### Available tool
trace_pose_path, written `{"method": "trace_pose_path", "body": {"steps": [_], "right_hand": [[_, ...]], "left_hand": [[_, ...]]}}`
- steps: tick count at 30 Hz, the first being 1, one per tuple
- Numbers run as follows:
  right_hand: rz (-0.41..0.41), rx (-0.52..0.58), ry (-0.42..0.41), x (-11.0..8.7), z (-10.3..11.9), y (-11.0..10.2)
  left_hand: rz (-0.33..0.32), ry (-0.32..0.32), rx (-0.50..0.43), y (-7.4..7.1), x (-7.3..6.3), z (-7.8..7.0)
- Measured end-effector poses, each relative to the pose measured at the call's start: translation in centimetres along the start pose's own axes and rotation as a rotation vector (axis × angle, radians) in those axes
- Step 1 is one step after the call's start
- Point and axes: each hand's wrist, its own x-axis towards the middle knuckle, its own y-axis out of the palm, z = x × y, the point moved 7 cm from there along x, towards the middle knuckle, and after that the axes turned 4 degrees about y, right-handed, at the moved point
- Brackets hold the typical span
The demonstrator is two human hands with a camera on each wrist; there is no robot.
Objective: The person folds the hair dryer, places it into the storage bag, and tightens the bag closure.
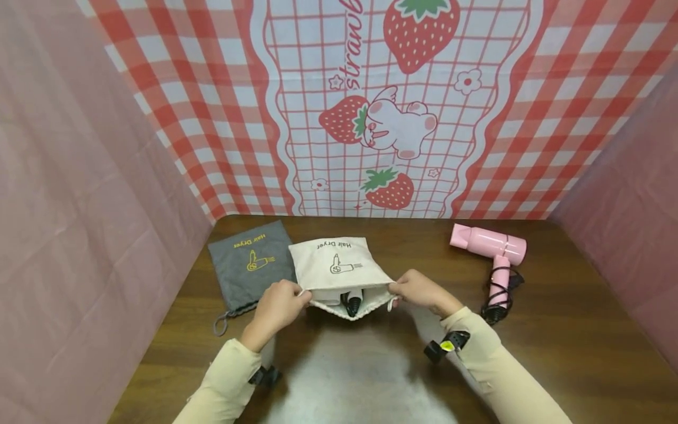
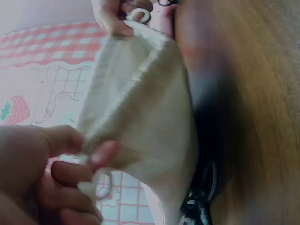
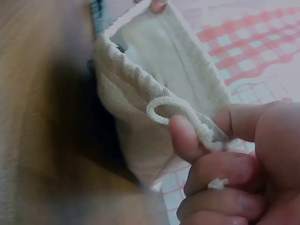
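Observation:
A cream drawstring pouch point(image 1: 371, 271), printed "Hair Dryer" with a dryer drawing, is held with its mouth spread toward me. My left hand point(image 1: 281, 303) pinches the left corner of its opening. At the opposite corner, my right hand point(image 1: 421, 290) pinches the rim beside a white cord loop point(image 3: 176, 104). Inside the mouth shows part of a white object with a black cord point(image 1: 352, 301), apparently a hair dryer; the pouch hides the rest. The left wrist view shows the pouch's fabric point(image 2: 154, 122) stretched between both hands.
A grey drawstring pouch point(image 1: 233, 253) with yellow print lies flat at the left, close to the cream one. On the right of the brown table point(image 1: 349, 377) lies a pink hair dryer point(image 1: 489, 242), its black cord wound round the handle. A red-and-white strawberry cloth point(image 1: 371, 165) hangs behind.

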Motion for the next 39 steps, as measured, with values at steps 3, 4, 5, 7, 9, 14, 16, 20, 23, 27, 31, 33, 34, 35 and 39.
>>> {"method": "trace_pose_path", "body": {"steps": [3, 4, 5, 7, 9, 14, 16, 20, 23, 27, 31, 33, 34, 35, 39], "right_hand": [[0.013, 0.084, 0.006, -0.2, 0.1, -1.1], [0.021, 0.116, 0.013, -0.2, 0.0, -1.4], [0.029, 0.152, 0.021, -0.2, 0.0, -1.6], [0.059, 0.234, 0.040, -0.1, -0.1, -1.7], [0.098, 0.311, 0.047, 0.1, -0.1, -1.7], [0.166, 0.471, 0.042, -0.3, 0.4, -2.2], [0.169, 0.522, 0.030, -0.6, 0.8, -3.0], [0.117, 0.597, -0.040, -1.2, 2.1, -5.1], [0.072, 0.643, -0.084, -1.7, 2.7, -6.3], [0.085, 0.640, -0.107, -2.3, 2.5, -6.8], [0.140, 0.553, -0.184, -3.2, 2.0, -6.9], [0.161, 0.501, -0.244, -3.7, 2.0, -7.2], [0.166, 0.478, -0.273, -4.0, 2.1, -7.5], [0.169, 0.461, -0.299, -4.2, 2.2, -7.7], [0.181, 0.423, -0.346, -4.8, 2.5, -8.5]], "left_hand": [[-0.044, 0.047, -0.117, -0.2, 0.9, -0.4], [-0.056, 0.061, -0.155, -0.3, 1.2, -0.5], [-0.066, 0.074, -0.191, -0.3, 1.4, -0.7], [-0.083, 0.090, -0.261, -0.4, 1.9, -0.9], [-0.097, 0.101, -0.320, -0.5, 2.3, -1.1], [-0.134, 0.088, -0.457, -1.3, 3.3, -1.4], [-0.136, 0.084, -0.505, -1.9, 3.9, -1.8], [-0.118, 0.106, -0.552, -3.2, 5.4, -3.2], [-0.076, 0.106, -0.583, -3.8, 6.3, -4.1], [0.039, 0.089, -0.619, -3.5, 6.3, -4.3], [0.165, 0.103, -0.628, -2.7, 5.5, -4.1], [0.217, 0.114, -0.632, -2.7, 5.2, -4.1], [0.246, 0.119, -0.633, -2.6, 5.1, -4.1], [0.277, 0.119, -0.635, -2.7, 5.0, -4.1], [0.374, 0.175, -0.601, -2.9, 4.6, -4.2]]}}
